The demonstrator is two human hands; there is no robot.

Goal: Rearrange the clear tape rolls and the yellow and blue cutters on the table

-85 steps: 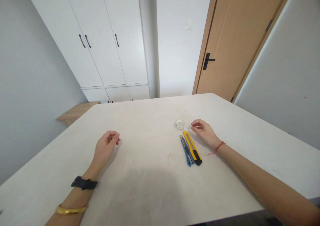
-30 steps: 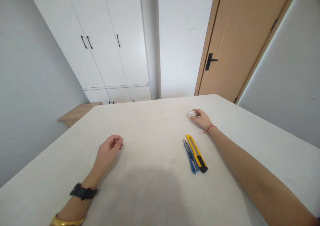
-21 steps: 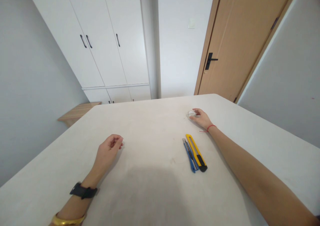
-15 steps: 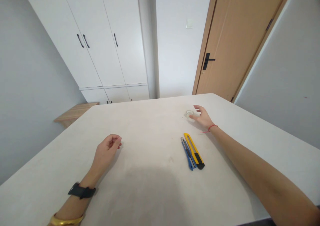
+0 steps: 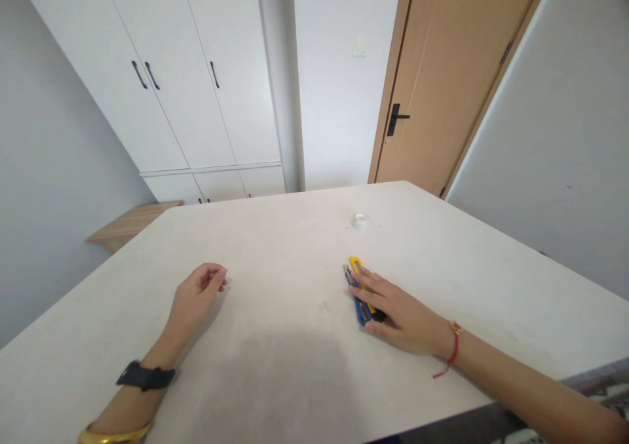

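Your right hand (image 5: 398, 316) lies over a yellow snap-off utility knife (image 5: 355, 262) and a slim blue craft knife (image 5: 354, 293), its fingers slightly spread and draped across both, with no pinch showing. Your left hand (image 5: 196, 293) rests well left of the knives, fingers loosely curled on nothing. A small clear roll of adhesive tape (image 5: 360, 221) lies beyond the knives on the pale table (image 5: 275, 234).

R hand (image 5: 399, 314) covering yellow utility knife (image 5: 355, 264) & blue-handled tool (image 5: 358, 304)
L hand (image 5: 194, 296) resting empty, loosely curled, on white table (image 5: 275, 234); clear tape roll (image 5: 360, 221) sitting just past the tools
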